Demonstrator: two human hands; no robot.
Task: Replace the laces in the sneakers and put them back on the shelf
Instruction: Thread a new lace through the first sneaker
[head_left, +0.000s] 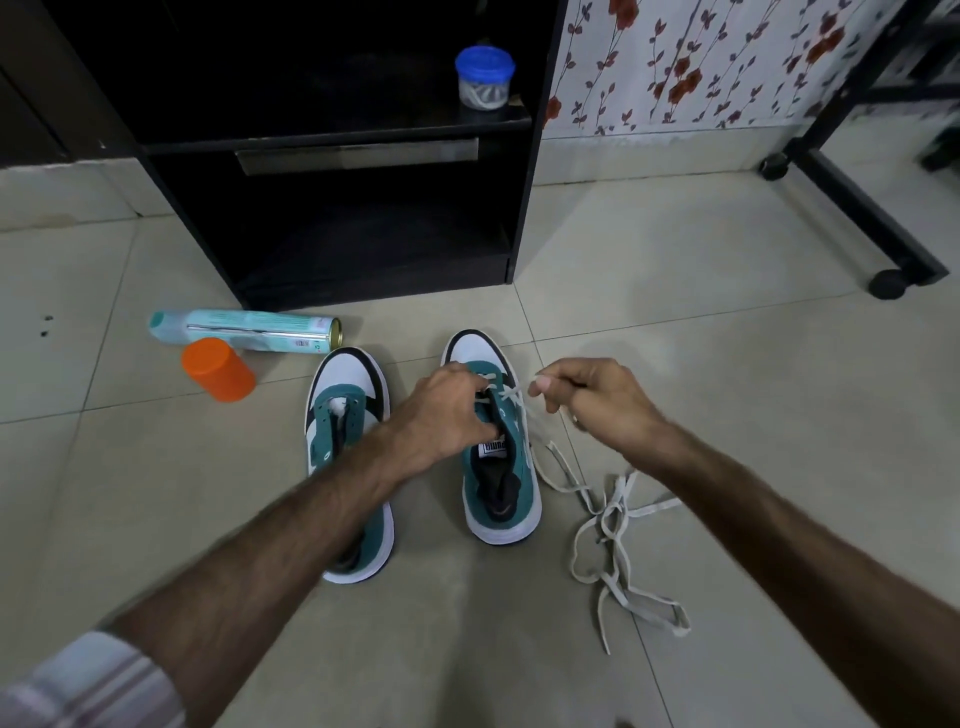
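Note:
Two teal, white and black sneakers stand side by side on the tiled floor, toes pointing away. The left sneaker (349, 415) has bare eyelets, and my left forearm crosses over it. My left hand (447, 410) grips the right sneaker (496, 467) at its tongue and eyelets. A white lace (519, 397) runs from the front eyelets to my right hand (592, 402), which pinches its end just right of the toe. More white lace (618, 530) lies in loose loops on the floor to the right.
A black shelf unit (519, 208) stands straight ahead, with a blue-lidded jar (484, 78) on its upper shelf. A teal spray can (249, 332) lies on the floor beside an orange cap (218, 370). A black wheeled frame (857, 208) stands at the right.

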